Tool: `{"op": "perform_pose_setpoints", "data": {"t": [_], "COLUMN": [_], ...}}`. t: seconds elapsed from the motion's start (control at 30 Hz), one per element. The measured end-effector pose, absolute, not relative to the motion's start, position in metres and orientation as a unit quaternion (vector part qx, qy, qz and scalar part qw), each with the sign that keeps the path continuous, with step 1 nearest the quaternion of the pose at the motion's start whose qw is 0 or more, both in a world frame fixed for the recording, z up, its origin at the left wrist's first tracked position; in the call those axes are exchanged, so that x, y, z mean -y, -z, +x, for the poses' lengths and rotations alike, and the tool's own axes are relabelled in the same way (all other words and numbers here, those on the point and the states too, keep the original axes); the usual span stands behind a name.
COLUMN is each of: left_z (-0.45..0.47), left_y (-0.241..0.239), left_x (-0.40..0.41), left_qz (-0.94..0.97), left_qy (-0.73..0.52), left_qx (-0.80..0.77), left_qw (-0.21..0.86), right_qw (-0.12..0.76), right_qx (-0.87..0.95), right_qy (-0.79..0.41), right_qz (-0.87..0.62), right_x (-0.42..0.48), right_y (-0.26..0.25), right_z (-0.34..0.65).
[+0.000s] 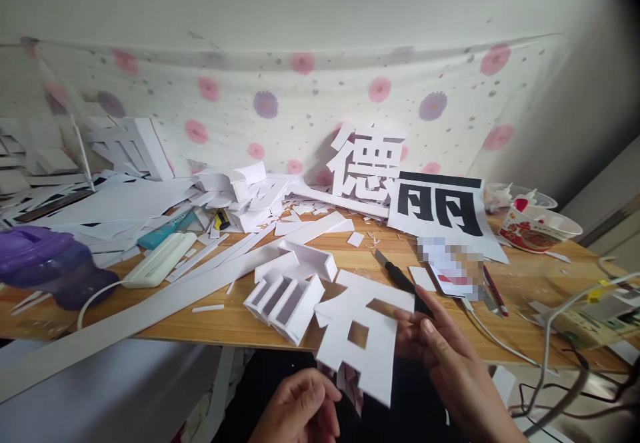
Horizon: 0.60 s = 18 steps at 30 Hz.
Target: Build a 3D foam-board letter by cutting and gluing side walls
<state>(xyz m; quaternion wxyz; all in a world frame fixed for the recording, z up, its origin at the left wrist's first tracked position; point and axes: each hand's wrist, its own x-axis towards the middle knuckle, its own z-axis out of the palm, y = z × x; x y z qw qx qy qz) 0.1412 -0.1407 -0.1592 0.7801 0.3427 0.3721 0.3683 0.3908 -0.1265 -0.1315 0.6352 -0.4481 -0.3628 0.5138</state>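
My right hand [445, 346] grips the right edge of a flat white foam-board character cutout [335, 350], which has a square hole and a slot. The cutout is tilted above the table's front edge. Below its left side, my left hand [303, 403] is half curled with fingers loosely apart, and I see nothing in it. Just behind the cutout lie boxy white foam-board letter parts [287, 303] with raised side walls. A craft knife [395, 273] with a dark handle rests beyond my right fingers, its handle partly hidden by them.
A finished-looking white character [367, 163] leans on the flowered wall sheet beside a printed black-character paper [440, 210]. A phone [447, 270], a paper bowl [537, 226], a power strip [160, 260], a purple jug [55, 263] and long white strips [150, 316] surround the wooden table [200, 330].
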Motion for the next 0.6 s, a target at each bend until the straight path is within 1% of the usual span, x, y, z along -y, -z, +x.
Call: {"op": "perform_pose_setpoints", "data": {"t": [0.07,0.2,0.27,0.37,0.47,0.6], "left_z": [0.143,0.141,0.137,0.128,0.114,0.086], "left_y": [0.157,0.155,0.157,0.158,0.153,0.139], "left_x": [0.136,0.130,0.127,0.124,0.122,0.117], "left_qz": [0.353,0.410,0.443,0.495,0.596,0.694], "left_qy": [-0.369,-0.342,-0.324,-0.312,-0.326,-0.384], "left_qx": [-0.391,-0.435,-0.438,-0.448,-0.464,-0.490], "left_qw": [0.766,0.725,0.712,0.676,0.568,0.361], "right_qw": [0.614,0.533,0.503,0.462,0.426,0.401], "right_qx": [0.397,0.521,0.586,0.661,0.699,0.724], "right_qy": [-0.487,-0.401,-0.313,-0.145,-0.061,-0.041], "right_qz": [-0.479,-0.532,-0.553,-0.573,-0.571,-0.559], "right_x": [0.124,0.123,0.123,0.121,0.116,0.110], "right_y": [0.135,0.146,0.149,0.150,0.145,0.140], "right_z": [0.391,0.390,0.390,0.389,0.387,0.384]}}
